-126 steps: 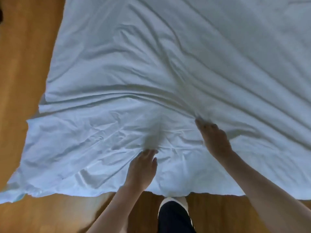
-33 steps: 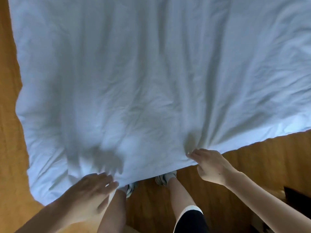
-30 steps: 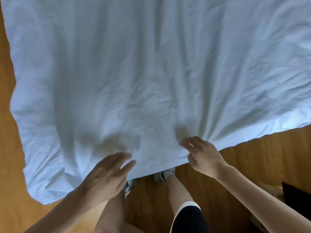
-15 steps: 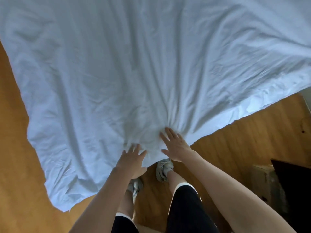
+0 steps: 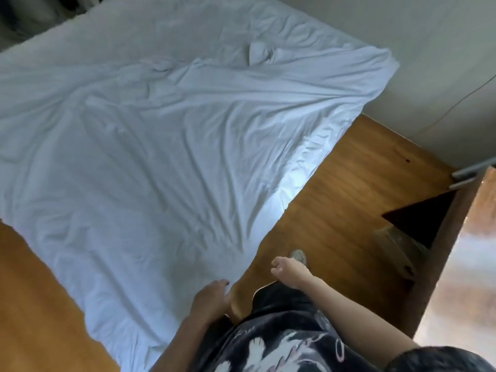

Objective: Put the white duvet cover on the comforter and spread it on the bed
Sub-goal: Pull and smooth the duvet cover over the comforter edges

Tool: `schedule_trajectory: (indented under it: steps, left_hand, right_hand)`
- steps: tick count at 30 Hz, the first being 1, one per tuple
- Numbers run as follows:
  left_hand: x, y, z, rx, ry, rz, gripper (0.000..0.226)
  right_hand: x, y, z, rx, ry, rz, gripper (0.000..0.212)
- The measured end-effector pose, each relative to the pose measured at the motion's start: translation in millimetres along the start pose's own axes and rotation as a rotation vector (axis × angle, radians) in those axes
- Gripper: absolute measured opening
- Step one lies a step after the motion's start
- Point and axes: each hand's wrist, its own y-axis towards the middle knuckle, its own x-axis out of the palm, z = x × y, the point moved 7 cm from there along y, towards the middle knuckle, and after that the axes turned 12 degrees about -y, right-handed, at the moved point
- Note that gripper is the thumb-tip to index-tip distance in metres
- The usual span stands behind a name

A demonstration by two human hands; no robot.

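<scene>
Above duvet cover (image 5: pixel 161 146) edge, both hands (image 5: pixel 288 271) loosely curled

Both arms reach forward and down. The left hand (image 5: pixel 212 298) has relaxed fingers; the right hand (image 5: pixel 290 271) is loosely curled and holds nothing.

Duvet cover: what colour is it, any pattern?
Plain white duvet cover, no pattern, only wrinkles; it looks bluish in shade. Head view.
</scene>
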Motion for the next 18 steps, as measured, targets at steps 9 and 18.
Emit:
schedule_trajectory:
  steps: [9,18]
  left_hand:
    - [-42,98,183,0.025,0.001,0.128,0.043]
    - [-74,201,334,0.133,-0.015,0.134,0.041]
  right_hand:
    - [-151,33,156,-0.030,0.137,0.141,0.039]
    - [-301,90,285,0.030,0.011,0.226,0.034]
